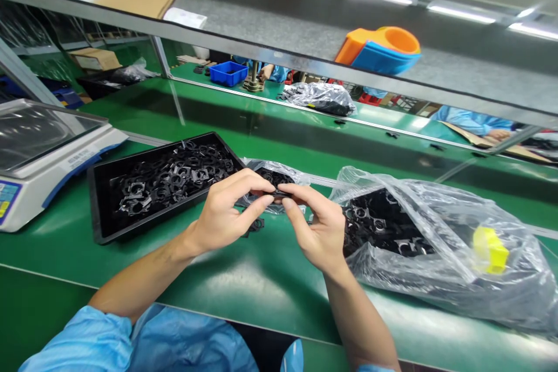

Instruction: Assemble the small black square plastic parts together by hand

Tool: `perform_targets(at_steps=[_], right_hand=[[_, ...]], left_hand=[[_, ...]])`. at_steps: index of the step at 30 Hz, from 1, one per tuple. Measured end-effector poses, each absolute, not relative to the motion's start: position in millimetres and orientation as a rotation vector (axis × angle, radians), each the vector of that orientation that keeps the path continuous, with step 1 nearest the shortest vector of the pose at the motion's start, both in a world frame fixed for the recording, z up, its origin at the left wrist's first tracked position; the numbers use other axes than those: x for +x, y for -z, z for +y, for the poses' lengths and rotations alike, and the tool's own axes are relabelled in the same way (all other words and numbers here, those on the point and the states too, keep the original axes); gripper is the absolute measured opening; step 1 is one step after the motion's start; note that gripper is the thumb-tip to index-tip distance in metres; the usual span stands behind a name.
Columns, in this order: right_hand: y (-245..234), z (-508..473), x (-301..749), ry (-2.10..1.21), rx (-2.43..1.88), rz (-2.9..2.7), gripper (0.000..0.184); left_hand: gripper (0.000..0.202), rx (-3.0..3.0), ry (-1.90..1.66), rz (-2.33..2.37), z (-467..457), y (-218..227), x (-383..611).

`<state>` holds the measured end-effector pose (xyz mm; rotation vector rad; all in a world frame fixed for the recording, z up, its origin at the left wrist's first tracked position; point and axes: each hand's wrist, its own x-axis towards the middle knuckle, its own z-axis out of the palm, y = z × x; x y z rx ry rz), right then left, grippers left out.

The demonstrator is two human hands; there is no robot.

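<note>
Both hands meet over the green bench, pinching one small black plastic part (279,193) between thumbs and fingertips. My left hand (229,206) grips its left end and my right hand (317,222) its right end; the fingers hide most of its shape. Behind them lies a small clear bag (300,174) with black parts inside. A few loose black ring-shaped parts (257,225) rest on the bench just below my left fingers. To the left is a black tray (102,218) heaped with similar parts. An opened clear bag (440,279) of such parts lies close to my right hand.
A weighing scale (56,163) stands at the far left. Overhead runs a grey shelf (261,11) with orange and blue holders (379,52). Beyond a low rail are a blue bin (229,73), another bagged pile (320,97) and co-workers' blue sleeves (468,121).
</note>
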<state>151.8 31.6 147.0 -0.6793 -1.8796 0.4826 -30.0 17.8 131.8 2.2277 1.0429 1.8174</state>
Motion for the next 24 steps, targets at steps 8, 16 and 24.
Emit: perform_targets(at_steps=[8, 16, 24], right_hand=[[-141, 33, 146, -0.513, -0.721, -1.883, 0.018], [-139, 33, 145, -0.571, -0.732, -1.832, 0.017], [-149, 31, 151, -0.540, -0.636, -1.837, 0.012]], left_hand=[[0.003, 2.228, -1.803, 1.057, 19, -128, -29], [0.005, 2.165, -1.773, 1.063, 19, -127, -29], [0.002, 2.138, -1.874, 1.007, 16, -129, -32]])
